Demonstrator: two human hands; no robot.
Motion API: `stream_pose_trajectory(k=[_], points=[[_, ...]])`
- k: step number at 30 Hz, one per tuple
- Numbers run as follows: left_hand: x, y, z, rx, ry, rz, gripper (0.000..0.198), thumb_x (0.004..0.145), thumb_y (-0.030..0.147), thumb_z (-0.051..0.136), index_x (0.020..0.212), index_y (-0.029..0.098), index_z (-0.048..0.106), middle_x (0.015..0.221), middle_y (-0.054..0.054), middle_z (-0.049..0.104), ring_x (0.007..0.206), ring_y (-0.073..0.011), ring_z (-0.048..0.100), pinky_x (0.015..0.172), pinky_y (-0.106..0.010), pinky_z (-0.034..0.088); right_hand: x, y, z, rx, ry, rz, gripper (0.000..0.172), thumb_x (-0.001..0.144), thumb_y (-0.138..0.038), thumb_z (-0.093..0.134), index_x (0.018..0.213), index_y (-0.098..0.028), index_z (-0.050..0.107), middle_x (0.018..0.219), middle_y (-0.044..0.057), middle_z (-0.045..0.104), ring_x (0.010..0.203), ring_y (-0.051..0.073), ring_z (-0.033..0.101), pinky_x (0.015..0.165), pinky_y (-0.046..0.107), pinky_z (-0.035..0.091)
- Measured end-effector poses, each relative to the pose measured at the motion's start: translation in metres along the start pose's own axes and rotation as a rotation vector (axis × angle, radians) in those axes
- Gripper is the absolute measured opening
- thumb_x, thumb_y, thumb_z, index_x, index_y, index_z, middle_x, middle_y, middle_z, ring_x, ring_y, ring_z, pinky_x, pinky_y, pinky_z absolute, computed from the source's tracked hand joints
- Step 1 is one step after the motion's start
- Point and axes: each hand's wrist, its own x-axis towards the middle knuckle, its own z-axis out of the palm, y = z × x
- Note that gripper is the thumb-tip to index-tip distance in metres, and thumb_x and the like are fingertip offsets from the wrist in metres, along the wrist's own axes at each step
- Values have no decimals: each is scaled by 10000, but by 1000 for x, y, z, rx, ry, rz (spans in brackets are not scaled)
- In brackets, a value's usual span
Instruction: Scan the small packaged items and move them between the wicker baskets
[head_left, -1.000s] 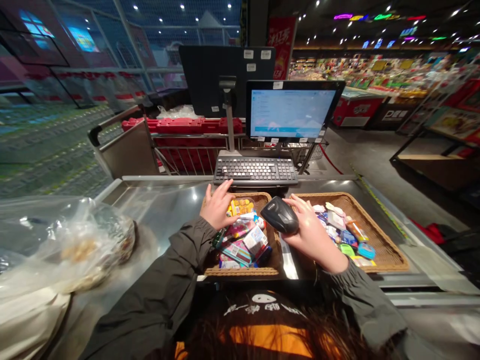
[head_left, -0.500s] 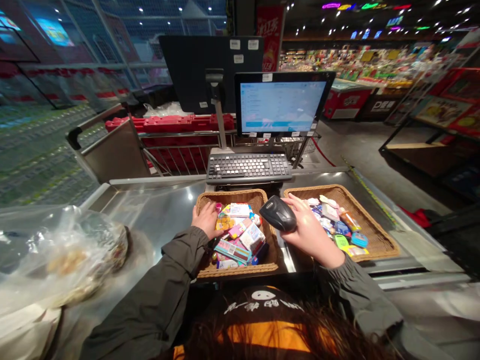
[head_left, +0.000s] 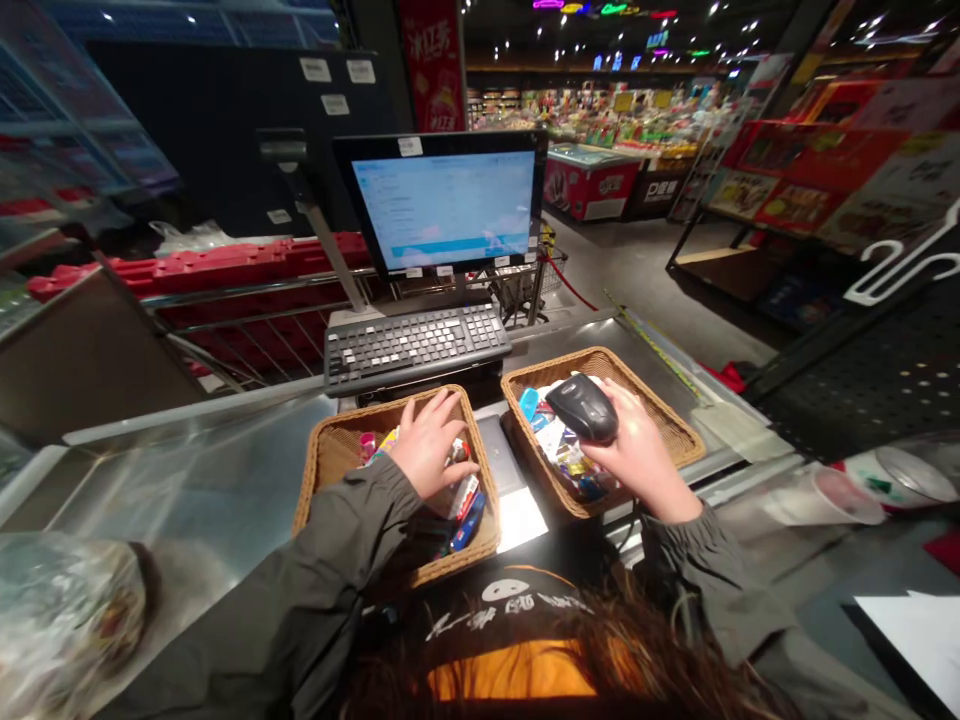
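Head view: we are looking down over our own arms at a checkout counter (head_left: 225, 480), with two wicker baskets side by side in front of us.
Step in hand: we are judging this as the picking stage of a scan, one hand fishing for a packet while the other is keeping the reader ready.
Left hand (head_left: 431, 445): we are pressing it palm down into the left basket (head_left: 322, 470), fingers spread and curling over the packets (head_left: 461, 500); whether they are gripping one we cannot tell.
Right hand (head_left: 637, 455): we are clamping it round the scanner (head_left: 583, 407), fingers wrapped about its underside, and holding it over the right basket (head_left: 675, 430).
Scanner: it is looking dark, rounded and smooth, head pointing away from us toward the keyboard (head_left: 416, 345); its window is hidden from us.
Packets: they are lying jumbled in the left basket, small, flat and bright, red and blue edges peeking out beside our palm; more of the same are filling the right basket under the scanner.
Next move: we are reckoning it calls for a firm pinch on a single packet, a lift clear of the heap, and turning its code toward the scanner.
Surroundings: the screen (head_left: 446, 205) is glowing above the keyboard, and a bag (head_left: 67, 620) is sitting at the near left of the counter.
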Motion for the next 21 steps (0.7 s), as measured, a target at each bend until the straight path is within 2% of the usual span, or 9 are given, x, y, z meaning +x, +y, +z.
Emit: stream_pose_trajectory(k=[4, 9, 12, 14, 18, 21], points=[[65, 45, 11, -47, 1, 33, 500, 750, 515, 750, 1097, 160, 679, 1552, -239, 357, 1464, -412, 281, 1122, -735, 203, -9, 34, -20, -54, 118, 124, 576, 744, -344, 657, 1274, -144, 554, 1275, 195, 612, 1326, 398, 476, 1095, 620, 375], [139, 82, 48, -102, -61, 79, 474, 733, 470, 768, 1082, 161, 684, 1568, -225, 334, 1473, -403, 264, 1143, -721, 184, -16, 60, -38, -69, 190, 203, 589, 749, -363, 673, 1293, -190, 527, 1303, 169, 600, 1358, 386, 452, 1114, 631, 346], [173, 93, 72, -67, -86, 78, 374, 747, 430, 750, 998, 157, 702, 1565, -230, 336, 1483, -380, 249, 1147, -712, 190, -19, 74, -45, -76, 179, 236, 574, 771, -370, 659, 1298, -186, 526, 1310, 171, 599, 1368, 384, 443, 1125, 628, 334], [191, 96, 85, -31, -61, 98, 302, 765, 364, 728, 971, 143, 703, 1569, -231, 330, 1492, -367, 230, 1155, -704, 183, -19, 83, -48, -81, 162, 253, 571, 777, -388, 660, 1290, -171, 532, 1310, 181, 601, 1365, 392, 444, 1124, 630, 334], [225, 98, 101, 31, -3, 227, 188, 825, 197, 625, 982, 130, 703, 1592, -202, 298, 1511, -331, 191, 1174, -690, 135, -15, 98, -48, -84, 150, 278, 573, 763, -359, 665, 1281, -152, 533, 1310, 196, 598, 1359, 399, 448, 1118, 636, 343], [251, 94, 111, 30, -12, 305, 187, 807, 192, 655, 978, 139, 708, 1610, -193, 255, 1516, -329, 171, 1179, -683, 105, -10, 105, -45, -64, 133, 284, 571, 753, -314, 660, 1289, -170, 526, 1323, 184, 593, 1375, 390, 432, 1126, 636, 332]])
